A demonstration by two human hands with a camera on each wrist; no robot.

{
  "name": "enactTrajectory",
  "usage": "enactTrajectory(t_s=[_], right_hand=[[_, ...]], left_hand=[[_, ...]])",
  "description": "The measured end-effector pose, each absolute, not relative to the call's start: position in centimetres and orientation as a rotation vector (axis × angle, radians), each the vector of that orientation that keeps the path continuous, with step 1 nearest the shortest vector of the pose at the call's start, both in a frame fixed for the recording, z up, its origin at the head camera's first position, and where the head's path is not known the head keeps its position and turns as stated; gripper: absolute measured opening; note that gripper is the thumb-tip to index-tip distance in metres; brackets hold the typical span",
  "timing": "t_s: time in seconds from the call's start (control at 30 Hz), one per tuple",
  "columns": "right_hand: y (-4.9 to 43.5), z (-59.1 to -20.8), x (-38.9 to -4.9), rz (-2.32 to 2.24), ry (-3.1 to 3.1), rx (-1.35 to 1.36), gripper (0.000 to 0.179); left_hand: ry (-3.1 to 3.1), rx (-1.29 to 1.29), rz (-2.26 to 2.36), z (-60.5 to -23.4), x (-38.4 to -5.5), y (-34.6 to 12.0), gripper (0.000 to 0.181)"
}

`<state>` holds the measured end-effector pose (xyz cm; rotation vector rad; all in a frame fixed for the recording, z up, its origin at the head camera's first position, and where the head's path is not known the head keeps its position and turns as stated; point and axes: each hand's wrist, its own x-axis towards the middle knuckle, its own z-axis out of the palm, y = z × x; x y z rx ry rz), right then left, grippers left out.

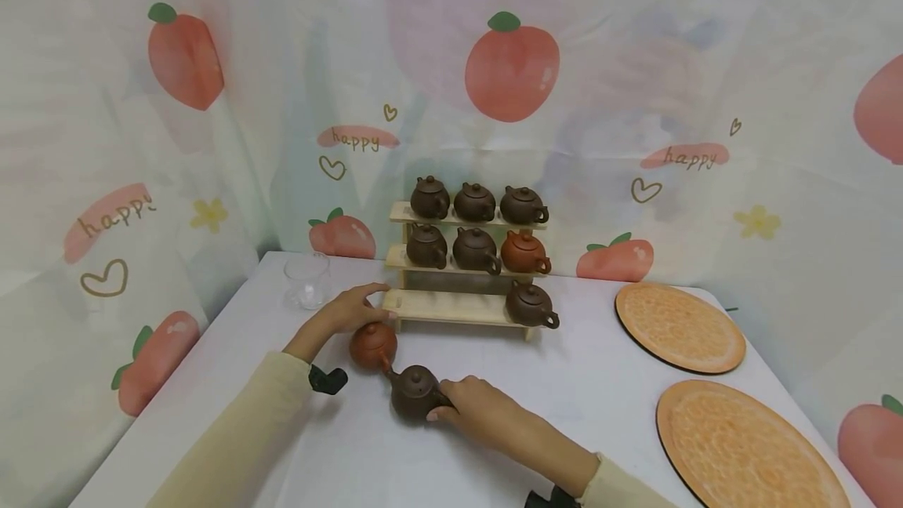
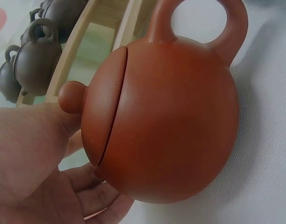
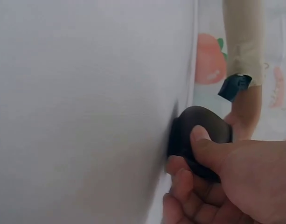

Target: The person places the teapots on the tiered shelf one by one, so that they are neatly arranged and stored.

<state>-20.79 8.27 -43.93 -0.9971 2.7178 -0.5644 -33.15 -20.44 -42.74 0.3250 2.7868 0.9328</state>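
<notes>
My right hand (image 1: 480, 411) grips the handle of a dark brown teapot (image 1: 415, 392) low over or on the white table. That teapot's spout points at a reddish-brown teapot (image 1: 372, 345), very near its handle. My left hand (image 1: 350, 309) is behind the reddish-brown teapot, at the left end of the bottom shelf (image 1: 444, 306). In the left wrist view, the reddish-brown teapot (image 2: 166, 121) hides part of the fingers (image 2: 98, 198), and whether they hold its spout is unclear. In the right wrist view, the thumb (image 3: 203, 147) presses on the dark teapot (image 3: 205, 122).
A three-tier wooden stand (image 1: 398, 259) bears several dark teapots and a reddish-brown teapot (image 1: 524, 252) on its middle tier. On the bottom tier's right end stands a dark teapot (image 1: 531, 304). A clear glass vessel (image 1: 307, 281) is back left; two round mats (image 1: 680, 328) lie right.
</notes>
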Motion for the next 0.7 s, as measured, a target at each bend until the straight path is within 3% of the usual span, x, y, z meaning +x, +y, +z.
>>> enactTrajectory(t_s=[0.7], right_hand=[[12.6,-44.1,-20.8,-0.646,2.779,-1.035,0.019]], left_hand=[[2.776,0.314,0.934,-42.4,-32.9,-20.2,0.071]])
